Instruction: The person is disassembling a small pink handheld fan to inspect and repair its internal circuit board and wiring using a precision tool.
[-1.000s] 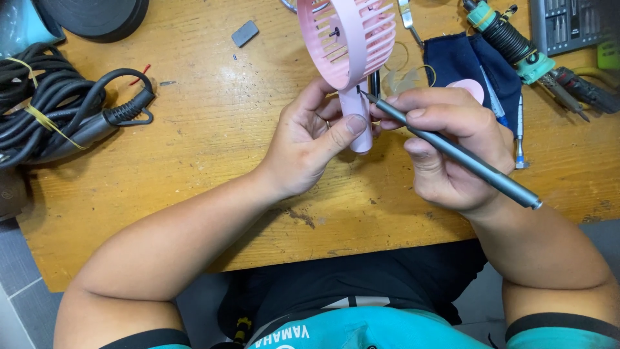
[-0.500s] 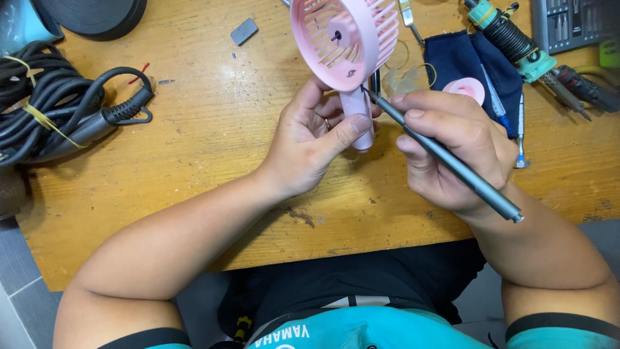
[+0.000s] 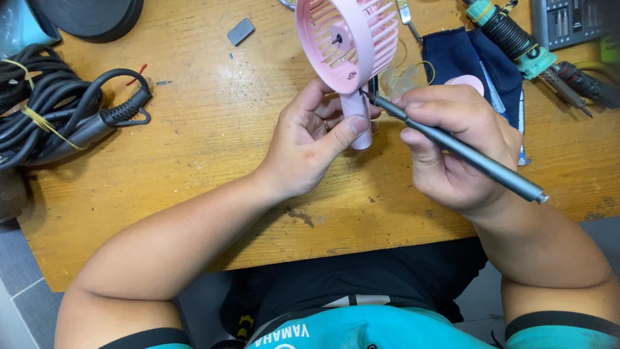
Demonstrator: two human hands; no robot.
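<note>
Gripping firmly, the left hand (image 3: 310, 145) is holding the pink fan (image 3: 349, 45) by its handle above the desk (image 3: 194, 161), while the right hand (image 3: 452, 148) is pinching a grey screwdriver (image 3: 465, 155), tip touching the handle's top. Front grille appears already off; the fan looks partly dismantled. Farther off, black cables (image 3: 58, 116) and a soldering iron (image 3: 510, 35) are lying.

Handheld fan (image 3: 349, 45) held over desk (image 3: 213, 168) centre, left hand (image 3: 310, 145) on its handle. Right hand (image 3: 452, 152) just right, screwdriver (image 3: 465, 152) tip at handle. Cable bundle (image 3: 58, 116) far left. Soldering iron (image 3: 516, 39) and cloth pouch (image 3: 475, 61) behind right hand.
</note>
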